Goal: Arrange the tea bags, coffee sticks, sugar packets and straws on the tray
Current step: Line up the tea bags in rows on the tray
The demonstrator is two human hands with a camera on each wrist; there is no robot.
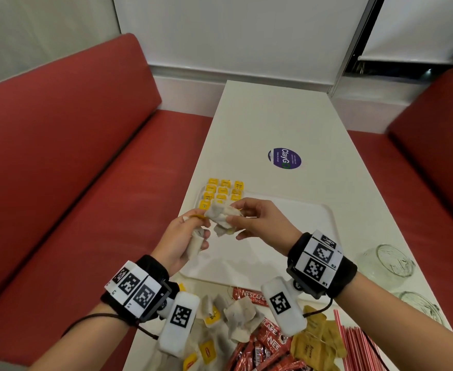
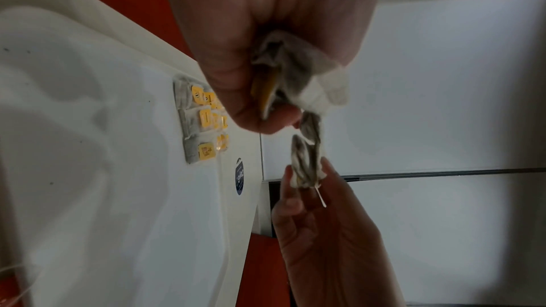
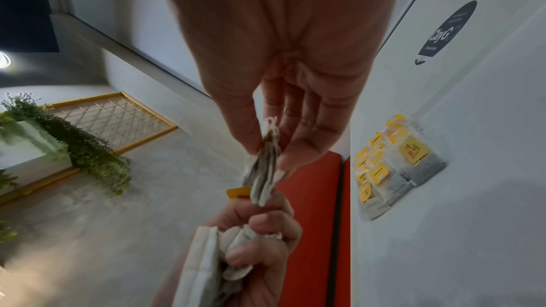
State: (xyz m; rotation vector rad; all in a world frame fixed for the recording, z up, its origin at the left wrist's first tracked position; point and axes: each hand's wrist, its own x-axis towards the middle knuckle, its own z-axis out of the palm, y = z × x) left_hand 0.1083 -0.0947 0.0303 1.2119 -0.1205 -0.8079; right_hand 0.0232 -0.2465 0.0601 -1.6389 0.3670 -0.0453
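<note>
1. My left hand (image 1: 183,243) is curled around a bunch of tea bags (image 1: 194,246), fingers clamped on them, with a yellow tag (image 1: 197,216) sticking out at the top.
2. My right hand (image 1: 257,220) pinches one tea bag (image 1: 226,219) between thumb and fingertips, just beside the bunch in my left.
3. Both hands hover above the white tray (image 1: 300,210), over its 9 o'clock side.
4. At the tray's 11 o'clock corner, tea bags with yellow tags lie in neat rows (image 1: 221,194).
5. At 6 o'clock from the tray, on the white surface (image 1: 273,116), lies a loose heap: more tea bags (image 1: 240,315), red Nescafe coffee sticks (image 1: 262,344), brown sugar packets (image 1: 316,341) and red-striped straws (image 1: 354,341).
6. Two glass jars (image 1: 388,263) lie tipped at 4 o'clock from the tray.
7. A round purple sticker (image 1: 284,158) sits at 12 o'clock.
</note>
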